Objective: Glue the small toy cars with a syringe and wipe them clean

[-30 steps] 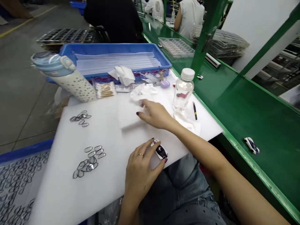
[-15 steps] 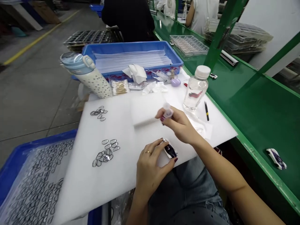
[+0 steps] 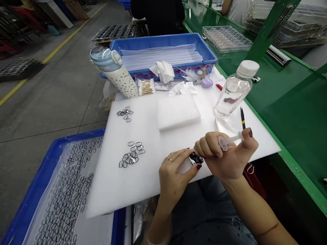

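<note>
My left hand (image 3: 176,173) grips a small white and black toy car (image 3: 196,158) between thumb and fingers, low on the white foam board (image 3: 150,170). Wrapped around a clear plastic syringe (image 3: 231,139) is my right hand (image 3: 227,156), its thumb raised at the plunger end. The syringe's front end is hidden behind my fingers, close above the car. Two groups of thin black-rimmed oval pieces lie on the board, a nearer group (image 3: 131,156) and a farther group (image 3: 125,112). A white foam block (image 3: 178,111) sits beyond my hands.
A clear bottle (image 3: 233,90) and black tweezers (image 3: 242,118) are at the right. Behind stand a dotted tumbler (image 3: 121,80), cotton swabs (image 3: 146,87) and a blue bin (image 3: 163,41). A green conveyor (image 3: 286,102) runs alongside; a blue tray (image 3: 49,160) holds many oval pieces.
My right hand has brought the syringe down to the toy car and turned, thumb now at the plunger. My left hand still holds the car. The view has shifted.
</note>
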